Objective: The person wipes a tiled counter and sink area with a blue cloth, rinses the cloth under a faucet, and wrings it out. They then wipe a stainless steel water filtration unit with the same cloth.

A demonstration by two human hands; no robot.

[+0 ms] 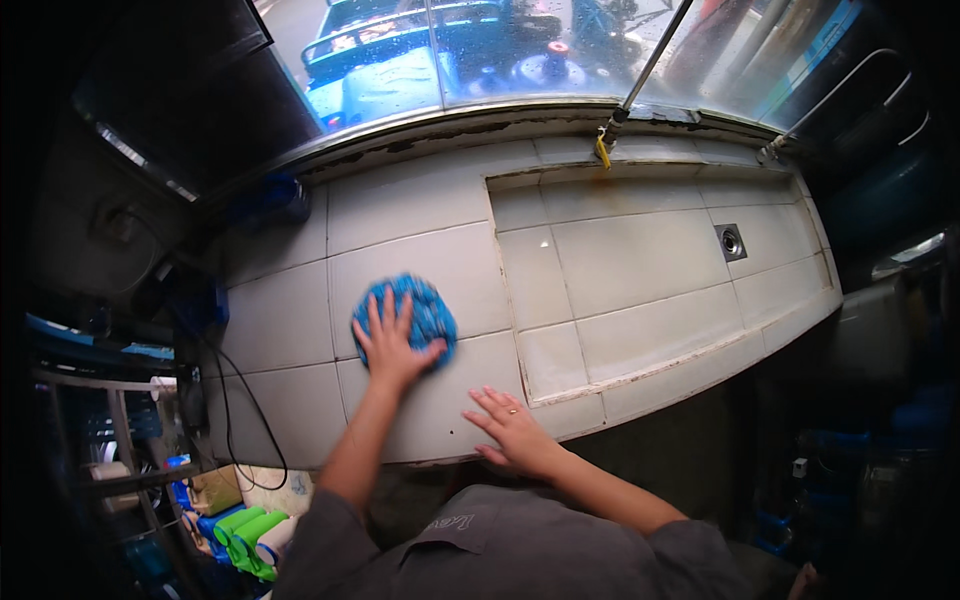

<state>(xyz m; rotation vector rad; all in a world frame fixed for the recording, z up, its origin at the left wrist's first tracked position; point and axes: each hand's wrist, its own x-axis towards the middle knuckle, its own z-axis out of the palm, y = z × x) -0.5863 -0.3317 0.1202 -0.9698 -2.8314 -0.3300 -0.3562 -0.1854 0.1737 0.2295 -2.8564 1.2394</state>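
My left hand [391, 345] lies flat with spread fingers on a blue patterned cloth [430, 305]. The cloth is bunched into a rough round and rests on the white tiled counter [410, 235], left of the sunken basin. Its edges are a little blurred. My right hand [515, 432], with a ring on one finger, rests at the counter's front edge. Its fingers are apart and nothing is in them. The shallow tiled basin [640, 255] lies to the right of both hands, with a square metal drain [731, 242] toward its right end.
A tap [608, 138] with something yellow hanging from it stands behind the basin. Blue items [270, 203] sit at the counter's back left corner. A dark cable [262, 425] loops over the left edge. Green-capped containers [250, 535] stand below left. A wet window [430, 60] runs along the back.
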